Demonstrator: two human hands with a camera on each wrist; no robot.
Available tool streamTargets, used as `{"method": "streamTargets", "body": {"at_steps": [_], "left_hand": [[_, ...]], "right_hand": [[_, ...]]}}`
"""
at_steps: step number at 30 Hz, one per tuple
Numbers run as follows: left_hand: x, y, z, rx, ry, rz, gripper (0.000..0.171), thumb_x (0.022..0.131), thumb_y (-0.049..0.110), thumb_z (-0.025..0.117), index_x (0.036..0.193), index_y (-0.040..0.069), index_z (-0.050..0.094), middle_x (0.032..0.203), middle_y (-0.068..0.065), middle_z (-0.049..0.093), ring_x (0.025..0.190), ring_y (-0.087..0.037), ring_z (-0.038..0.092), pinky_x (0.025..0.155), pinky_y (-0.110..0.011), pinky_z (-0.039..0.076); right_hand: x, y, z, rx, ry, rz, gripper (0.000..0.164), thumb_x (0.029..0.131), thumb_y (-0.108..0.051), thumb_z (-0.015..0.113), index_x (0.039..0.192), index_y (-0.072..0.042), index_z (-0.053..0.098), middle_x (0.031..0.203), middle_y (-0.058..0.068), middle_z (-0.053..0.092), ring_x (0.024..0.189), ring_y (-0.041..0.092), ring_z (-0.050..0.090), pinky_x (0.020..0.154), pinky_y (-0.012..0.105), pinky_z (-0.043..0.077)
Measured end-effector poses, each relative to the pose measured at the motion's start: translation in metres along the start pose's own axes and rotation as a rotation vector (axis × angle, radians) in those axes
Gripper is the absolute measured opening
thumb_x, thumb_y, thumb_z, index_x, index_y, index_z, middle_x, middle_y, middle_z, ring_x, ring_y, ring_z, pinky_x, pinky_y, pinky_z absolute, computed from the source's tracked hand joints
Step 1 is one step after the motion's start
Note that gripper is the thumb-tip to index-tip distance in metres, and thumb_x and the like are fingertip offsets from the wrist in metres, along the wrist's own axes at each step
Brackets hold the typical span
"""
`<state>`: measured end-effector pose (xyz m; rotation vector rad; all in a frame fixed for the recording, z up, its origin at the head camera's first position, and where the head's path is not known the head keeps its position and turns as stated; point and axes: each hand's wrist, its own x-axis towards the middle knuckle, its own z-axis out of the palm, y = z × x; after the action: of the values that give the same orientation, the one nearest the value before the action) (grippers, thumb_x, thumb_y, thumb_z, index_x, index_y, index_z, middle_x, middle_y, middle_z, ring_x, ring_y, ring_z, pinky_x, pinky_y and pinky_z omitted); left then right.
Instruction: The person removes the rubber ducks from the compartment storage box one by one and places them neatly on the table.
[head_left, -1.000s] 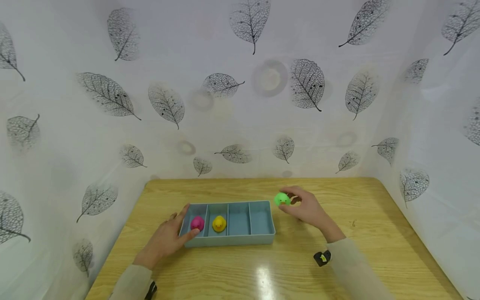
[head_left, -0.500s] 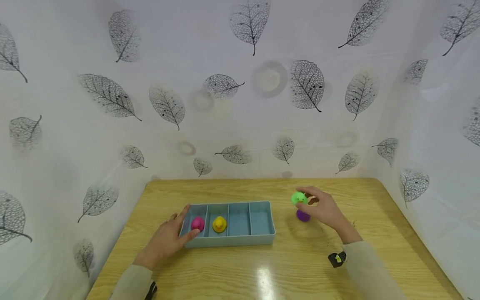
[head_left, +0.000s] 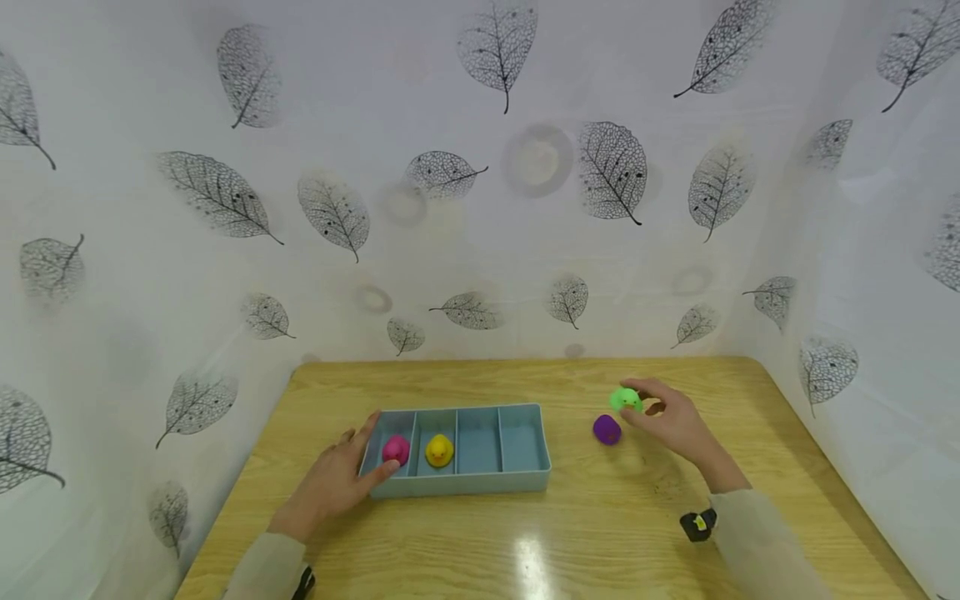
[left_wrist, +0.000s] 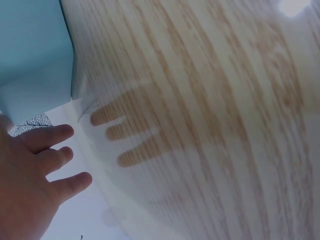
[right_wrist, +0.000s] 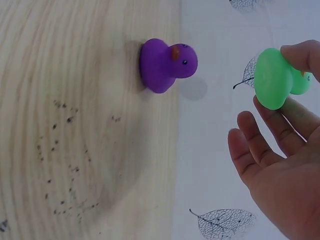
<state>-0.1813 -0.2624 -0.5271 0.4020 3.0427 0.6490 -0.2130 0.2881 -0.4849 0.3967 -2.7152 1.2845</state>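
Note:
My right hand [head_left: 678, 421] pinches a light green rubber duck [head_left: 627, 400] between thumb and fingers, above the table. In the right wrist view, the flat underside of the green duck [right_wrist: 272, 75] shows. Just left of and below it in the head view, a purple rubber duck [head_left: 607, 430] sits on the table. My left hand [head_left: 336, 479] grips the left end of a blue-grey divided tray [head_left: 480, 483], thumb over its front rim and index finger at its back corner. A pink duck [head_left: 395, 450] sits in the leftmost compartment, a yellow duck [head_left: 439, 451] in the one beside it.
The light wooden table [head_left: 600, 542] runs back to a white curtain [head_left: 480, 250] printed with dark leaves, which also hangs at both sides. Small dark marks [right_wrist: 65, 200] dot the tabletop on the right.
My right hand has carried the green duck rightward, away from the tray's right end. The purple duck, hidden at first, now shows on the table. My left hand keeps its place.

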Motion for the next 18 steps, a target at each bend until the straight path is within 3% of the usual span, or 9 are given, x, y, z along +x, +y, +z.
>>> {"method": "streamTargets", "body": {"at_steps": [6, 18], "left_hand": [[0.0, 0.0, 0.001, 0.003, 0.005, 0.006, 0.089, 0.102, 0.062, 0.056, 0.169, 0.014, 0.023, 0.146, -0.038, 0.056, 0.133, -0.066, 0.052, 0.108, -0.075, 0.043], [-0.001, -0.003, 0.002, 0.001, 0.0, -0.001, 0.088, 0.103, 0.062, 0.055, 0.17, 0.018, 0.02, 0.15, -0.038, 0.051, 0.134, -0.066, 0.05, 0.108, -0.076, 0.043]], "right_hand": [[-0.005, 0.014, -0.001, -0.031, 0.029, 0.024, 0.051, 0.1, -0.026, 0.074, 0.146, -0.007, 0.061, 0.146, 0.018, 0.063, 0.109, -0.004, 0.053, 0.084, 0.022, 0.052], [-0.011, 0.031, -0.007, -0.056, 0.011, 0.034, 0.051, 0.102, -0.023, 0.072, 0.147, -0.002, 0.06, 0.145, 0.022, 0.063, 0.111, -0.005, 0.054, 0.085, 0.021, 0.053]]}}
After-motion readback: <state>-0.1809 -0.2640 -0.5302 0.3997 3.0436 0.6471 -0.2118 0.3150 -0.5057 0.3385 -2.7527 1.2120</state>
